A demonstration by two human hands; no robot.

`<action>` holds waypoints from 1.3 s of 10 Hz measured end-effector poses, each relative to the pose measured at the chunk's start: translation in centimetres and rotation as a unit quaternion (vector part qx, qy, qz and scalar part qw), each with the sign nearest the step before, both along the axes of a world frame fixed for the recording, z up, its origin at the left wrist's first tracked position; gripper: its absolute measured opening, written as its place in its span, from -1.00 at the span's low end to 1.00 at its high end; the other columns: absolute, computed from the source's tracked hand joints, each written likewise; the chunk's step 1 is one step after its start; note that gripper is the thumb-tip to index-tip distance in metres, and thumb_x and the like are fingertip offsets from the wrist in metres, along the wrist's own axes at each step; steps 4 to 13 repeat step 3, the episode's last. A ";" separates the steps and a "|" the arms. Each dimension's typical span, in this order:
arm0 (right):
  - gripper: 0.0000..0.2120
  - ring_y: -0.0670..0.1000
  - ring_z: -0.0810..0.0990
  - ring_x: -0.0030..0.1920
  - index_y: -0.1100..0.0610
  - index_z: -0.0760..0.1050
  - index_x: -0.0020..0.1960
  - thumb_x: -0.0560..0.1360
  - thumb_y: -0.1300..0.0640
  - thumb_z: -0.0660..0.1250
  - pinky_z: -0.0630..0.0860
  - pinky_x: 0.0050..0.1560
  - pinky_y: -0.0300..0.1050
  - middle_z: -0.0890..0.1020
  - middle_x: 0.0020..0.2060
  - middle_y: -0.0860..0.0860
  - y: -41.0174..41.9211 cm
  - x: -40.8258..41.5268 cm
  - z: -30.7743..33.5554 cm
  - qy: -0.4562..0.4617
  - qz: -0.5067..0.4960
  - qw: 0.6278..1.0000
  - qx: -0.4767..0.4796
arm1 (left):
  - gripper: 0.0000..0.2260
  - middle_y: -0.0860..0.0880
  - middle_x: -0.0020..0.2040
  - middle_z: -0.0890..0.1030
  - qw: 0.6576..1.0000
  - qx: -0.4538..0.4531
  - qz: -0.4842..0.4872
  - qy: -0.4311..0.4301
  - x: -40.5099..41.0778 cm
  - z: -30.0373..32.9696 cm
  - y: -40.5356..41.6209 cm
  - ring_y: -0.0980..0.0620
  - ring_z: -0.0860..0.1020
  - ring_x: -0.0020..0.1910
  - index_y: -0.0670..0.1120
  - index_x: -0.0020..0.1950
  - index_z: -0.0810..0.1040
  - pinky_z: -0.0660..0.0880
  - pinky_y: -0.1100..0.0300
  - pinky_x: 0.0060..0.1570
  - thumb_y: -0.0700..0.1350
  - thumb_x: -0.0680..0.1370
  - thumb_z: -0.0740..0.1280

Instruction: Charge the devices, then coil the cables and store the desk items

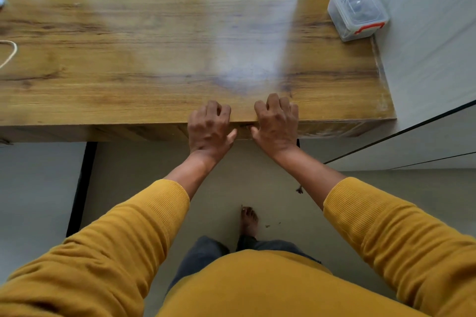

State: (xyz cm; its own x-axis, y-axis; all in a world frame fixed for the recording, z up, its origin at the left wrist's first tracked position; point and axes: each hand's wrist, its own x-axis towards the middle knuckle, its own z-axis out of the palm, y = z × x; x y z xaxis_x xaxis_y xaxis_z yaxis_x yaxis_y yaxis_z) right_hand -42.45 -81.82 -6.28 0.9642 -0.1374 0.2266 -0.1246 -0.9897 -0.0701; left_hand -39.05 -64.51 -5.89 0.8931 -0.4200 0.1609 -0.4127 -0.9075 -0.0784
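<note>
Both hands are resting on the near edge of the desk (pixel 159 41), side by side and just apart; the left hand (pixel 209 128) is lying with its fingers curled over the edge onto the top, its thumb pointing right along the front face; the right hand (pixel 277 125) is mirroring it, fingers bent on the top, thumb reaching left along the front face; the two thumbs are nearly meeting over a small dark spot on the front face, too small to make out; whether either hand is pinching anything there I cannot tell; no object is showing inside either grip, only the desk edge under the curled fingers. Mustard sleeves (pixel 144 216) are covering both forearms up to below the wrists.

A clear plastic box (pixel 356 9) is standing at the far right corner of the desk, close to the wall (pixel 425 33); its lid is on, with red clasps at the far and near ends; something dark and rounded, possibly coiled, is lying inside, blurred through the plastic. A pale cord (pixel 10 53) is looping in from the left edge of the desk, well apart from the hands; a small white object (pixel 1 1) is peeking in farther back on the left, cut by the frame. A bare foot (pixel 248 220) is standing on the floor below the desk.
</note>
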 end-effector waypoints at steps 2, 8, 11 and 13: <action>-0.48 0.16 0.53 -0.05 0.07 0.57 -0.04 0.40 -0.40 0.46 0.51 -0.14 0.03 0.55 -0.05 0.11 -1.1 1.0 2.3 0.034 0.056 0.998 -0.008 | -0.50 -0.16 0.41 0.45 0.997 -0.043 -0.056 0.033 -1.2 -1.0 2.3 -0.19 0.46 0.29 -0.08 0.44 0.42 0.41 -0.08 0.14 0.20 0.62 0.26; -0.51 0.11 0.55 -0.07 0.05 0.61 -0.10 0.55 -0.38 0.26 0.53 -0.11 0.02 0.61 -0.14 0.06 -0.7 2.3 3.5 0.051 0.044 0.998 -0.007 | -0.65 -0.13 0.30 0.54 0.996 -0.063 -0.058 0.022 0.9 0.7 2.1 -0.17 0.52 0.20 -0.06 0.32 0.52 0.45 -0.07 0.11 0.13 0.68 0.17; -0.51 0.11 0.55 -0.07 0.05 0.61 -0.10 0.55 -0.38 0.26 0.53 -0.11 0.02 0.61 -0.14 0.06 -0.7 2.3 3.5 0.051 0.044 0.998 -0.007 | -0.65 -0.13 0.30 0.54 0.996 -0.063 -0.058 0.022 0.9 0.7 2.1 -0.17 0.52 0.20 -0.06 0.32 0.52 0.45 -0.07 0.11 0.13 0.68 0.17; -0.51 0.11 0.55 -0.07 0.05 0.61 -0.10 0.55 -0.38 0.26 0.53 -0.11 0.02 0.61 -0.14 0.06 -0.7 2.3 3.5 0.051 0.044 0.998 -0.007 | -0.65 -0.13 0.30 0.54 0.996 -0.063 -0.058 0.022 0.9 0.7 2.1 -0.17 0.52 0.20 -0.06 0.32 0.52 0.45 -0.07 0.11 0.13 0.68 0.17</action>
